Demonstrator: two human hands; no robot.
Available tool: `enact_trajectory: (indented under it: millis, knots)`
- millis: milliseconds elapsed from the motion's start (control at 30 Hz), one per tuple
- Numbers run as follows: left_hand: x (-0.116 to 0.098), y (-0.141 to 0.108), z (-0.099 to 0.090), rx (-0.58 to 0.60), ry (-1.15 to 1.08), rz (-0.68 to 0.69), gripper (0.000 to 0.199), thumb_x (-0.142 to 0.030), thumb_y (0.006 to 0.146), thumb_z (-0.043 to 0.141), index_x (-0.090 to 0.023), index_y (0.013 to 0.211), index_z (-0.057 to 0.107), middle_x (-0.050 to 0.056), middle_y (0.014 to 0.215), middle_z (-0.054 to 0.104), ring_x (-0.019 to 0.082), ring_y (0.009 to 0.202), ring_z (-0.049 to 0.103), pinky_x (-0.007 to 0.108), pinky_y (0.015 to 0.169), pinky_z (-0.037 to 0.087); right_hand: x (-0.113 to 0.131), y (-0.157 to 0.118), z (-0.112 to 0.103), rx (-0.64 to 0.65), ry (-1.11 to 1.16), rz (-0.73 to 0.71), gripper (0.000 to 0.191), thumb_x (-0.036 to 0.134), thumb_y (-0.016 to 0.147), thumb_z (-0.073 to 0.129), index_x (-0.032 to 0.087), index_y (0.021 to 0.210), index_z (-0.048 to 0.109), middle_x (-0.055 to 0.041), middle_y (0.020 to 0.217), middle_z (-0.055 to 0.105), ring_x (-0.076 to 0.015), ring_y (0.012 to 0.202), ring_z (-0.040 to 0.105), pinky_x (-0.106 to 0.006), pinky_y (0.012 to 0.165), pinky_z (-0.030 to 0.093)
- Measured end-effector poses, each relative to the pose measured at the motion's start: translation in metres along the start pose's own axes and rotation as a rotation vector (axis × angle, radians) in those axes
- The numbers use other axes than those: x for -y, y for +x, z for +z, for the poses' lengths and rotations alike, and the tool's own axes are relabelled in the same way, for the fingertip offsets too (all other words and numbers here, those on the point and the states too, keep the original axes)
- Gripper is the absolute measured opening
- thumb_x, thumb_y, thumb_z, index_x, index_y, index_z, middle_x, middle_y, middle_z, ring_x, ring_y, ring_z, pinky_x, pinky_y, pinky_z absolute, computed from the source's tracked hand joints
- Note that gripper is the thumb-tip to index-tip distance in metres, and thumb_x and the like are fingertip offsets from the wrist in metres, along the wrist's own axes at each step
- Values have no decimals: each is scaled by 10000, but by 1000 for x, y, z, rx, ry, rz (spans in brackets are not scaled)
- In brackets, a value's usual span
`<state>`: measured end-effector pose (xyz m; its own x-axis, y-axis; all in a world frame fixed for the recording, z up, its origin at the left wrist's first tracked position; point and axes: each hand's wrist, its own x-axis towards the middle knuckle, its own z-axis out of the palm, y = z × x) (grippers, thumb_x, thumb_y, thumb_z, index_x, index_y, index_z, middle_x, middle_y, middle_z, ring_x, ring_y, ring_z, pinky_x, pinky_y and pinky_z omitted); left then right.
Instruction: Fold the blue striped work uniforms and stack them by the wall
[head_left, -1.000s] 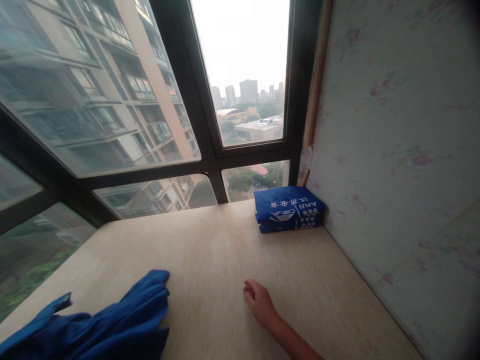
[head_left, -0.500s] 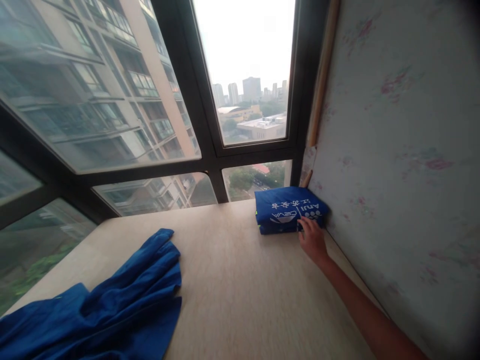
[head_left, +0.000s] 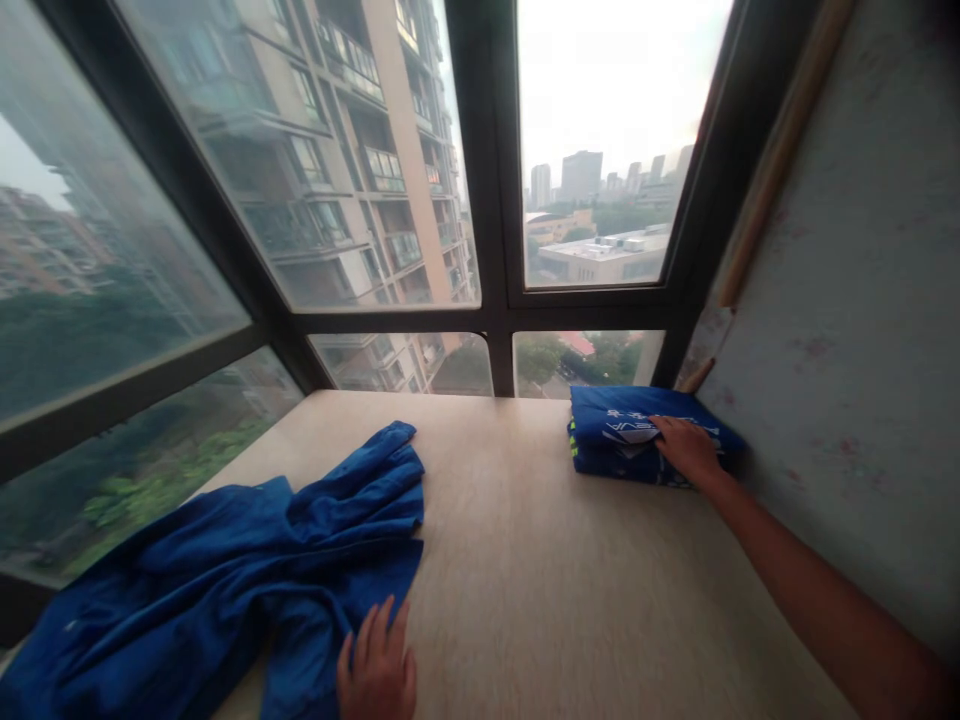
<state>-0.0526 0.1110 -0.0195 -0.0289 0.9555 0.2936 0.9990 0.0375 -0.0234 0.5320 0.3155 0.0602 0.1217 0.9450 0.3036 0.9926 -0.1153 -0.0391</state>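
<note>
A folded stack of blue cloth (head_left: 630, 455) with white print sits at the back right of the pale tabletop, by the wall. My right hand (head_left: 686, 447) lies on the top and front of this stack, fingers extended and not wrapped round it. At the left, a blue garment (head_left: 217, 560) is spread out loosely with wrinkles and folds. At the bottom, my left hand (head_left: 377, 660) rests at the right edge of this garment with its fingers spread, holding nothing.
The pale tabletop (head_left: 510, 560) runs back to large windows with dark frames (head_left: 405, 321). A floral-papered wall (head_left: 847, 330) bounds the right side, with a wooden strip (head_left: 784, 160) beside the window frame.
The view has turned to the left, so the stack and garment stand further right. My left hand has come into view at the bottom. My right hand remains at the stack, now further over its top.
</note>
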Motion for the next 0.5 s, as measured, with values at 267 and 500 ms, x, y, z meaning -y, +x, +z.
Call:
enact_trajectory:
  millis: [267,500]
  knots:
    - [48,97,-44,100,339,-74,900,-428,689,749,-244,1496,395,189,1622,207,415,1499,76,645,1143,93,-7,-12,26,60,-25,-29,495,140,836,523,157,1327,579,-169,1314,620,-304,1150,590,-410,935,408]
    - [49,187,-53,198,-210,-210,862,-641,767,635,-170,1461,432,250,1412,508,426,1320,448,616,1091,265,-12,-9,31,28,12,-47,501,129,821,537,149,1319,583,-135,1331,620,-277,1173,584,-374,967,410]
